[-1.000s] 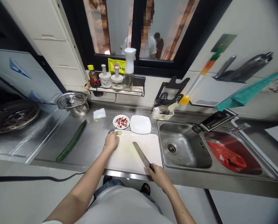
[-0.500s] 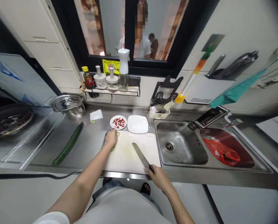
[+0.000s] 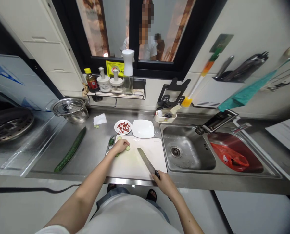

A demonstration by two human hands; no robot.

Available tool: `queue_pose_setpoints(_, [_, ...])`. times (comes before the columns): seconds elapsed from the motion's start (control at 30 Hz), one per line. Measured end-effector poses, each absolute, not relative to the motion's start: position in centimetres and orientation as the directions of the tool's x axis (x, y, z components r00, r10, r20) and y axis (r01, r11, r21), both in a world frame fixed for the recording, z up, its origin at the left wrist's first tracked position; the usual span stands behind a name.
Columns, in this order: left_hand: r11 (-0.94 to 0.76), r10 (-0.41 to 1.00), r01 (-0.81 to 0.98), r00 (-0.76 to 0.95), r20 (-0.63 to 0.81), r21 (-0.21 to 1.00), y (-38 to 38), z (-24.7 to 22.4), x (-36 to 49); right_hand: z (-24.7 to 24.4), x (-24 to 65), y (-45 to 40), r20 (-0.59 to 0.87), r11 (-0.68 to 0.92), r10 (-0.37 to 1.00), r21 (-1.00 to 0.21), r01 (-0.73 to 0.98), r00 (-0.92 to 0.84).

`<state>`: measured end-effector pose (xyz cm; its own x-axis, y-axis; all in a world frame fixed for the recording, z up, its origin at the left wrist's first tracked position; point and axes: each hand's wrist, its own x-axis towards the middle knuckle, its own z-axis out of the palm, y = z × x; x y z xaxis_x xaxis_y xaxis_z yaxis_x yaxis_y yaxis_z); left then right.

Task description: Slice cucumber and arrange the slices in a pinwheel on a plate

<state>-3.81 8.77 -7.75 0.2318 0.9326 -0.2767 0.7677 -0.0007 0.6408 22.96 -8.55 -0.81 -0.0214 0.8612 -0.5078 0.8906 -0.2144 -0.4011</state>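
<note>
My left hand point(image 3: 120, 146) is over the left part of the chopping board point(image 3: 145, 169), fingers bent and drawn close together, their tips at a pale cucumber slice point(image 3: 127, 148); I cannot tell whether they pinch it or only touch it. That slice lies just to the right of my left fingers, between them and the tip of the knife point(image 3: 147, 161), so the left hand is plainly the nearer one. My right hand point(image 3: 165, 184) is wrapped firmly around the knife's black handle at the board's near right edge. The blade's long axis runs slantwise, away from me and leftward, its tip towards the slice but apart from it; whether the steel rests on the board I cannot tell. Another slice point(image 3: 119, 138) lies just beyond my left hand, more slices point(image 3: 117, 155) show on its near side, partly hidden, and a dark green cucumber piece point(image 3: 111, 141) sits at the board's left edge. The long cucumber point(image 3: 70, 150) lies well apart, to the left on the counter point(image 3: 92, 159).
</note>
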Motion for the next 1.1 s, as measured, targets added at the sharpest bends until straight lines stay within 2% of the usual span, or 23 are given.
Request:
queue_pose_setpoints(0.13, [-0.157, 0.861, 0.766, 0.416, -0.294, 0.624, 8.7, -7.9, -3.5, -0.8, 22.9, -8.7, -0.509, -0.215, 0.860, -0.414, 0.885, -0.029])
queue_pose_setpoints(0.3, [-0.306, 0.808, 0.727, 0.540, -0.236, 0.615, 8.8, -7.7, -3.1, -0.6, 22.6, -8.9, -0.500, -0.204, 0.865, -0.416, 0.886, -0.035])
queue_pose_setpoints(0.4, [-0.300, 0.848, 0.760, 0.489, -0.204, 0.576, 8.6, -7.7, -3.2, -0.2, 22.2, -8.9, -0.510, -0.183, 0.859, -0.387, 0.904, -0.044])
queue_pose_setpoints(0.57, [-0.152, 0.915, 0.869, 0.304, -0.266, 0.471, 7.8, -7.6, -3.5, 0.6, 20.9, -8.9, -0.534, -0.146, 0.845, -0.289, 0.946, -0.033])
queue_pose_setpoints(0.73, [-0.084, 0.931, 0.887, 0.231, -0.281, 0.453, 7.6, -7.5, -3.0, 1.1, 19.9, -8.6, -0.566, -0.120, 0.824, -0.231, 0.966, -0.033])
queue_pose_setpoints(1.1, [-0.033, 0.933, 0.892, 0.189, -0.307, 0.450, 7.7, -7.2, -2.7, 1.4, 19.2, -8.3, -0.581, -0.115, 0.813, -0.214, 0.970, -0.032])
